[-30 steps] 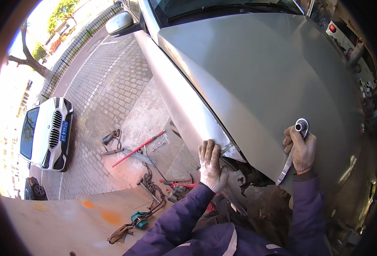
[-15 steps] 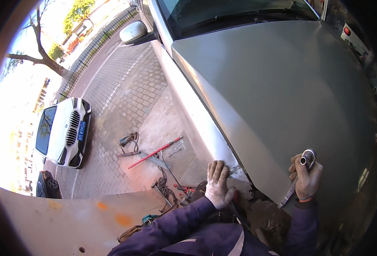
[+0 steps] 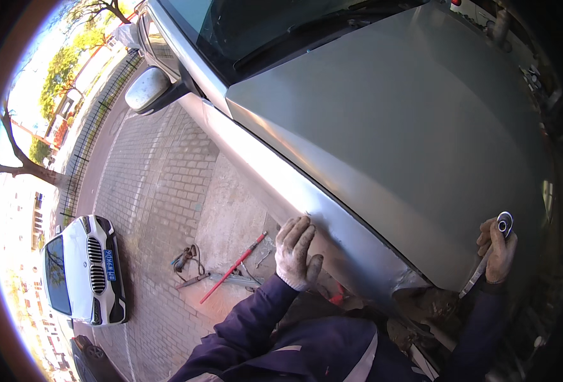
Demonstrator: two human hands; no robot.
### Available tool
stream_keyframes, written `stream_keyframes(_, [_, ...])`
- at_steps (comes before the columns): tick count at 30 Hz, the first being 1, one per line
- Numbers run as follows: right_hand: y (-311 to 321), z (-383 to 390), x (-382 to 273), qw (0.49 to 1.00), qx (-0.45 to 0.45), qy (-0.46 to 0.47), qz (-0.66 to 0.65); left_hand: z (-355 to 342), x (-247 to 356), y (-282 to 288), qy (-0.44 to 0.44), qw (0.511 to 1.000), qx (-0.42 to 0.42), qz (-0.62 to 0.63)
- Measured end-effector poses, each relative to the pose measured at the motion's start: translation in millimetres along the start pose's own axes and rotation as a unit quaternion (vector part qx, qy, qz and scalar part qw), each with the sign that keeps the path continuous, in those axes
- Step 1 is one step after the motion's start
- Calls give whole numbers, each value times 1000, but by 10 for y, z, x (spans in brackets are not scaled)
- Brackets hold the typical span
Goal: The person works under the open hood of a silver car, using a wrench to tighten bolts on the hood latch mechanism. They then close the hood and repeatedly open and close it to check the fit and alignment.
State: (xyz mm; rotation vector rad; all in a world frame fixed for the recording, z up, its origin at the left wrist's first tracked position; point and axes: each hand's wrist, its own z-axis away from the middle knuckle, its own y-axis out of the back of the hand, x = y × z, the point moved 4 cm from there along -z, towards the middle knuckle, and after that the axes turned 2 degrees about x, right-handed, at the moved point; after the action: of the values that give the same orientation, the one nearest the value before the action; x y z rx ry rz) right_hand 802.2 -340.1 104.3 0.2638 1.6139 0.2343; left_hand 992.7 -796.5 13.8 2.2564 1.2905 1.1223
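Observation:
My left hand (image 3: 298,253), in a dirty white work glove, is at the outer edge of the car's silver front fender (image 3: 348,232). Its fingers are stretched out and hold nothing; the fingertips seem to touch the fender's side. At the fender's front end the surface looks rough and dented, beside a dark opening. Over the front of the matte grey hood (image 3: 383,140), my gloved right hand (image 3: 501,258) is closed round a metal ratchet wrench (image 3: 476,274). The ratchet's round head shows above the fist and its handle slants down toward the hood's front edge.
On the paving to the left lie a red bar (image 3: 233,267) and a corded power tool (image 3: 184,260). A side mirror (image 3: 149,89) juts from the car. Farther left are a parked white car (image 3: 85,270) and a dark car (image 3: 97,360). Clutter lines the far right.
My view has shifted. My left hand has moved from the fender's front corner back along its outer side. My right hand, still holding the ratchet wrench, has turned it slightly.

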Motion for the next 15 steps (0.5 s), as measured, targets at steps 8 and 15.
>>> stream_keyframes(8, [-180, 315, -43, 983, 183, -21, 22, -1774, -1910, 997, -42, 995, 86, 12])
stream_keyframes(15, [-229, 408, -31, 964, 261, -43, -15, -2978, -2217, 559, -103, 995, -3, 13])
